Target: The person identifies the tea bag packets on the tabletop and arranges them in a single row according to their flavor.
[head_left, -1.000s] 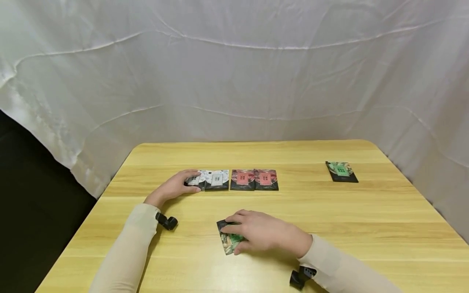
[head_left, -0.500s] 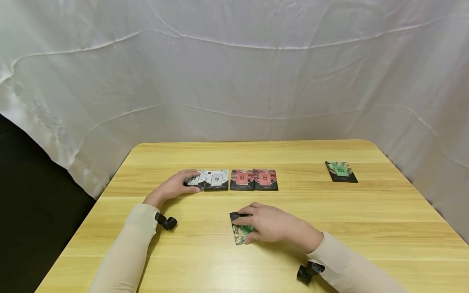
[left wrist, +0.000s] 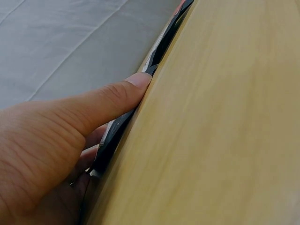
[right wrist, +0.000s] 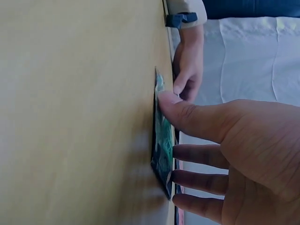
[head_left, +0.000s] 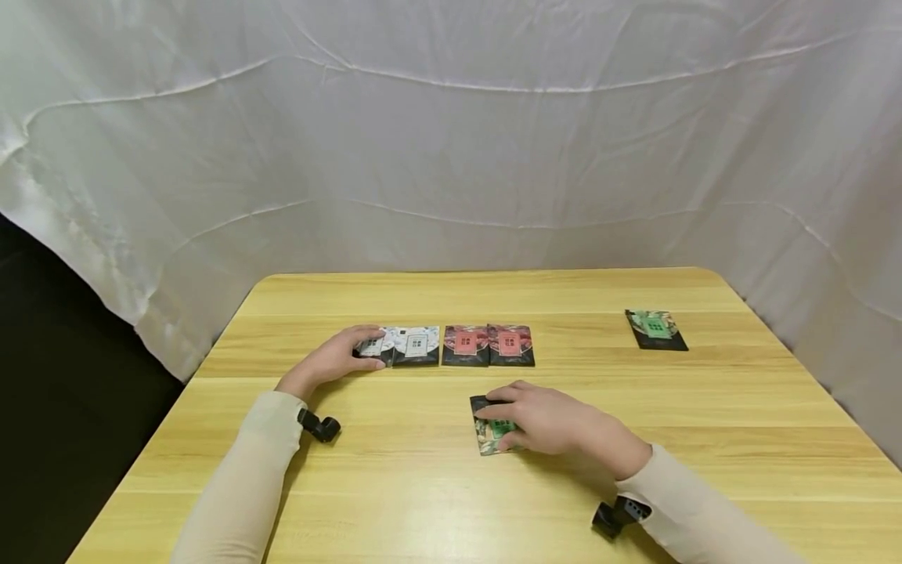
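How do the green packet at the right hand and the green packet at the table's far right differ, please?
In the head view, the near packet has its black end at the top; the far packet has its at the bottom. The right hand partly covers the near packet, while the far packet lies uncovered. Both are green and black.

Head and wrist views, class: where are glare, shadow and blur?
Head view: pale glare at bottom centre on the wooden table, soft shadow by the right hand; left wrist view: the table's grain looks smeared; right wrist view: soft shadows beside that hand's green sachet.
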Demonstrator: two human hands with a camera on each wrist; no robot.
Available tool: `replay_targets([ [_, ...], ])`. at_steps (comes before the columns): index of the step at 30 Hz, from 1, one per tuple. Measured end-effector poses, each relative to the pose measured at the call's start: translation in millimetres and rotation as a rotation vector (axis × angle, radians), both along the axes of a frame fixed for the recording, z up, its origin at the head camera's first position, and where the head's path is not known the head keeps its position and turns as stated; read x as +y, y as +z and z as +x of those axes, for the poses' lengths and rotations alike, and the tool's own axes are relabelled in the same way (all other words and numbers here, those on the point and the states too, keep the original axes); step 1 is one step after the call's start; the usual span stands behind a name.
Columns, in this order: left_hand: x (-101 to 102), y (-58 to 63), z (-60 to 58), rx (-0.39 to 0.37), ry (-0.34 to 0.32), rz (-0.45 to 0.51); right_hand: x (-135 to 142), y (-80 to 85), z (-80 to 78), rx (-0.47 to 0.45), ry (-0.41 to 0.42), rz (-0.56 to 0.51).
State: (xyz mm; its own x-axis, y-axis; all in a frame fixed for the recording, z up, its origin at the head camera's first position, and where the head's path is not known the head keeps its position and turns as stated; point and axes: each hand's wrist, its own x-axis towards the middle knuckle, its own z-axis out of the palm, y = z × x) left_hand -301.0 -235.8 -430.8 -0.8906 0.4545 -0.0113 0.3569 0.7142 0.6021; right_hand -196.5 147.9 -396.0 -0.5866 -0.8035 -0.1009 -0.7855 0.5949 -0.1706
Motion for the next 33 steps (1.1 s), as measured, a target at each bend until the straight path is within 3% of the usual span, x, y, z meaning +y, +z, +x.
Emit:
replay_targets([
  [17, -1, -2.4, -1.0, -0.005, 0.012, 0.002, 43, 0.8, -6.3, -0.018, -0.118, -0.042],
  [33, -1, -3.0, -2.2, 0.000, 0.007, -0.003, 82, -1.5, -9.0, 0.085, -0.196, -0.014],
])
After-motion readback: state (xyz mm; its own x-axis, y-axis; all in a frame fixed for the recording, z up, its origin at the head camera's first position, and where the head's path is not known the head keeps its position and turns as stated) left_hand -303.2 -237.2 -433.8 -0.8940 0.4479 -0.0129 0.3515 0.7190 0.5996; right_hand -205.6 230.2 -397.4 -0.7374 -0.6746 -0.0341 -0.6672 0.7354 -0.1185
